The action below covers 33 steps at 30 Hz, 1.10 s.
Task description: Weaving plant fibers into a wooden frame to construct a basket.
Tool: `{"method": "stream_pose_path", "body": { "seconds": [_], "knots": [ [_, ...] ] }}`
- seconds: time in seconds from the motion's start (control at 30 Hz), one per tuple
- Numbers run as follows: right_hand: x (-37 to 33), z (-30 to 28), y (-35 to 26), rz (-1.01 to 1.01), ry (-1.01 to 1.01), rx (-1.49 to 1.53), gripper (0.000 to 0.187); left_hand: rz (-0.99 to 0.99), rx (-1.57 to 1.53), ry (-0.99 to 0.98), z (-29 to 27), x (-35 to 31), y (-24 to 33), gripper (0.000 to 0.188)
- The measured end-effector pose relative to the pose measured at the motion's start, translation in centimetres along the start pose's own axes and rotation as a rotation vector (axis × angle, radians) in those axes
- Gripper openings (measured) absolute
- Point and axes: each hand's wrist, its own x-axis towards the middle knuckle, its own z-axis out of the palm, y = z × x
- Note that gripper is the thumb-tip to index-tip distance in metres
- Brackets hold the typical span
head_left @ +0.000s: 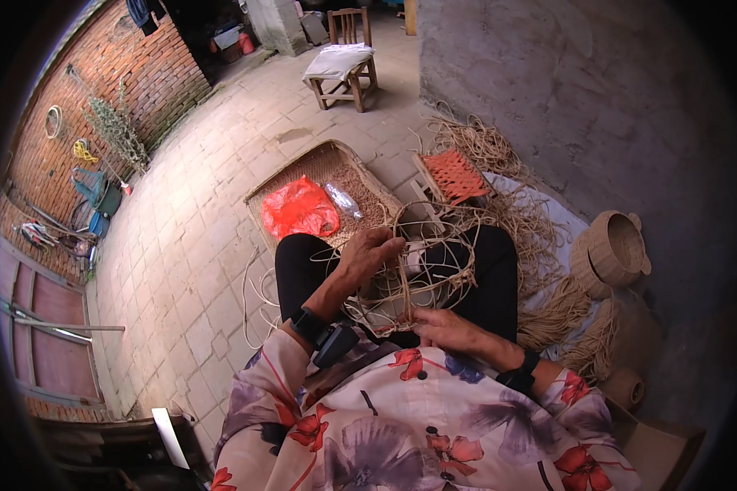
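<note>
In my lap, over dark trousers, lies a loose tangle of pale tan cord (pixel 458 274). My left hand (pixel 370 255) is closed, its fingers curled on a strand near the top of the tangle. A taut-looking upright length runs from there down toward my right hand (pixel 444 327), which is closed in a pinch on cord at the near side. The fingertips of both hands are partly hidden by strands. Looser loops hang to the left of my left knee.
Beyond my knees sits a woven tray (pixel 368 176) with a red plastic bag (pixel 299 206) and a clear packet. Right of it stand a small stool with an orange woven seat (pixel 457 176), heaps of cord (pixel 549 315) and woven baskets (pixel 610 250). A wooden chair (pixel 348 61) stands farther off.
</note>
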Motion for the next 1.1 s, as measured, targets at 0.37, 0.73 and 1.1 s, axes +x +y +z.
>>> {"method": "stream_pose_path", "body": {
  "seconds": [0.37,0.73,1.1],
  "knots": [
    [-0.4,-0.7,0.5,-0.13,-0.073,0.069,0.051,0.093,0.191,0.146,0.7,-0.7,1.4,0.027],
    [-0.7,-0.6,0.1,-0.159,-0.059,0.004,0.053,0.138,0.177,-0.095,-0.8,-0.6,1.9,0.027],
    [-0.6,-2.9,-4.5,-0.458,0.711,-0.478,0.017,0.089,-0.063,-0.195,-0.4,0.1,1.3,0.015]
  ]
}}
